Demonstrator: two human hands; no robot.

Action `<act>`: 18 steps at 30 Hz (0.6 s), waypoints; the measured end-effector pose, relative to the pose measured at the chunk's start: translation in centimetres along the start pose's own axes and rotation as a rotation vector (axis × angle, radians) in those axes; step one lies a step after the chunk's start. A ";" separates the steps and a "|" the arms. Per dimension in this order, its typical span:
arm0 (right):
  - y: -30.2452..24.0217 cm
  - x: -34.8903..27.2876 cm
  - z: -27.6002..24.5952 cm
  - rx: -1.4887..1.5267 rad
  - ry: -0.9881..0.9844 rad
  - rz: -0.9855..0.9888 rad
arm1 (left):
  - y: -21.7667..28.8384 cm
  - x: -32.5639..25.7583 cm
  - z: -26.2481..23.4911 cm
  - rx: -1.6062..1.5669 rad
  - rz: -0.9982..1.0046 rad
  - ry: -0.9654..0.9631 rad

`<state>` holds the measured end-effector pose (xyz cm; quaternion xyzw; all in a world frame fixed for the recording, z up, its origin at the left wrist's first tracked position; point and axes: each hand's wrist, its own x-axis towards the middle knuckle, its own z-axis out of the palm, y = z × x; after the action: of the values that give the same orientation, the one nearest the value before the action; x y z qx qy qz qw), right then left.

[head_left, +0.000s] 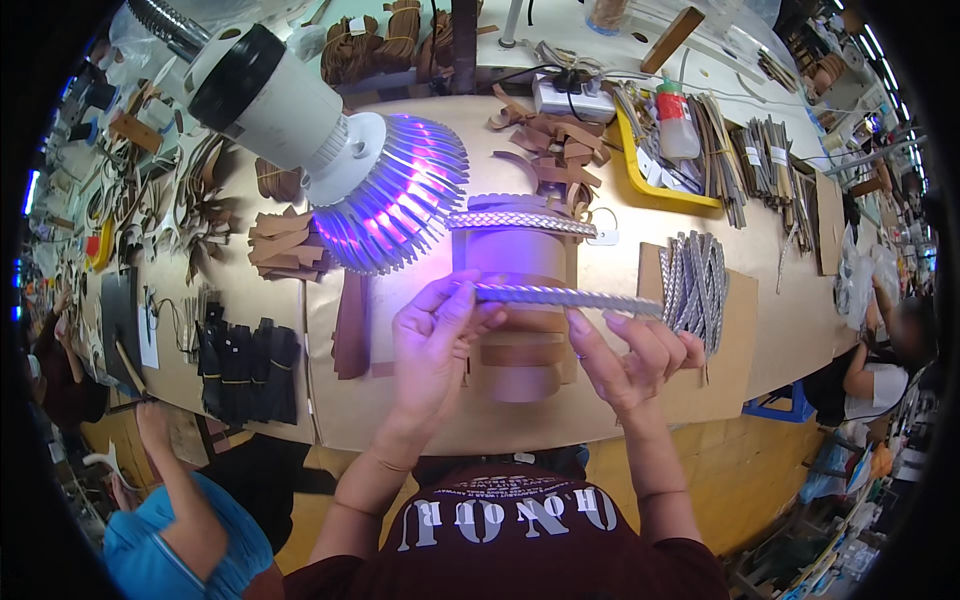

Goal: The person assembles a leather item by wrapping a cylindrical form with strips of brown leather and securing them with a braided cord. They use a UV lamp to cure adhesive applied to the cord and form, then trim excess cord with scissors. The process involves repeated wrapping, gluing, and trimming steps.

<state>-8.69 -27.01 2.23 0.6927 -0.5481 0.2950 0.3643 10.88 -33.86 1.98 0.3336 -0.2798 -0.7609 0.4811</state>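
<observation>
A narrow silvery braided strap (560, 296) is stretched nearly level between my hands, slightly blurred. My left hand (432, 335) pinches its left end between thumb and fingers, in violet light. Near the strap's right end, my right hand (635, 360) holds it with thumb and fingertips along the lower edge. Beneath the strap stands a brown, drum-like form (515, 385) with bands around it. Another braided strap (520, 222) lies across the far side of this form. Just left of it hangs a large finned lamp (390, 190), glowing violet.
Several braided straps (695, 285) lie in a bundle on cardboard at right. A yellow tray (655, 192) holds strips and a bottle (677, 125). Brown leather pieces (285, 243) and black bundles (250, 370) lie at left. A person in blue (190, 530) sits at lower left.
</observation>
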 end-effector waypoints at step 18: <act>-0.6 -1.2 -1.4 1.096 -0.423 1.150 | -0.4 -0.5 0.8 0.178 0.040 -0.080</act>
<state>-8.41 -25.08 1.96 0.4240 -0.6527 0.5247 -0.3447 10.21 -33.20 2.33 0.3386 -0.3720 -0.7361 0.4529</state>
